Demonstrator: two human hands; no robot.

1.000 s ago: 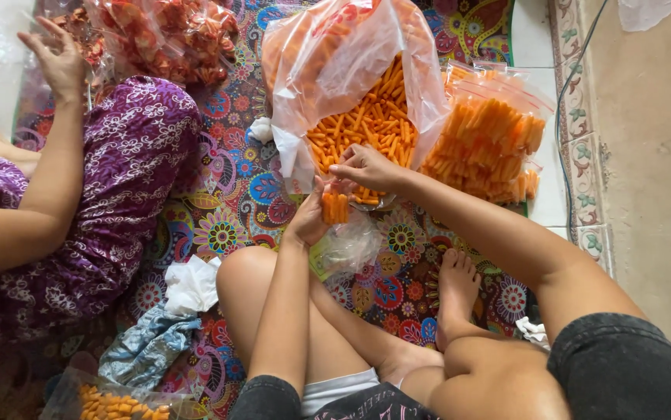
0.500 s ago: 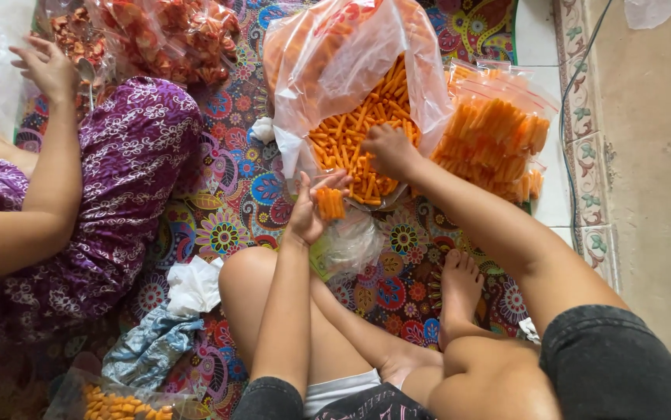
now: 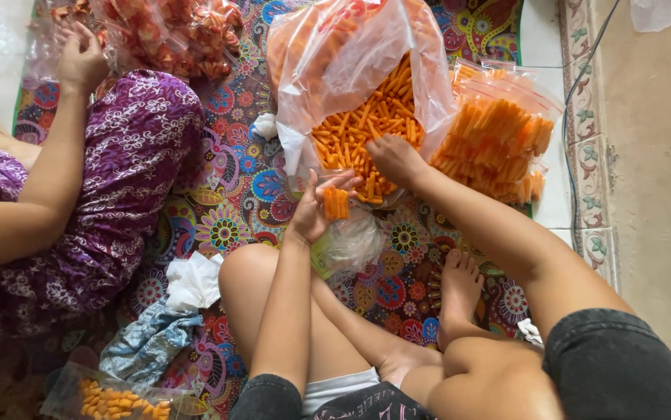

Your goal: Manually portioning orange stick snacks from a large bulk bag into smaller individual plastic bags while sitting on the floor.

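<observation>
A large clear plastic bag [image 3: 366, 70] full of orange stick snacks [image 3: 355, 132] lies open on the patterned mat. My right hand [image 3: 394, 159] reaches into its mouth, fingers down among the sticks. My left hand [image 3: 316, 210] is held palm-up just below the bag, with a small bunch of orange sticks [image 3: 336, 204] resting against its fingers. A small clear bag [image 3: 347, 245] hangs under that hand, over my knee.
A second bag of orange sticks [image 3: 495, 136] lies to the right. Another person in a purple patterned dress [image 3: 117, 179] sits at left, a hand [image 3: 78, 58] by a bag of red-orange snacks [image 3: 176, 31]. Crumpled cloths [image 3: 168, 311] and a small snack bag [image 3: 117, 397] lie at bottom left.
My right hand moved from near my left hand up into the big bag's mouth. My left hand opened upward with the bunch of sticks. The other person's hand dropped toward the red snack bag.
</observation>
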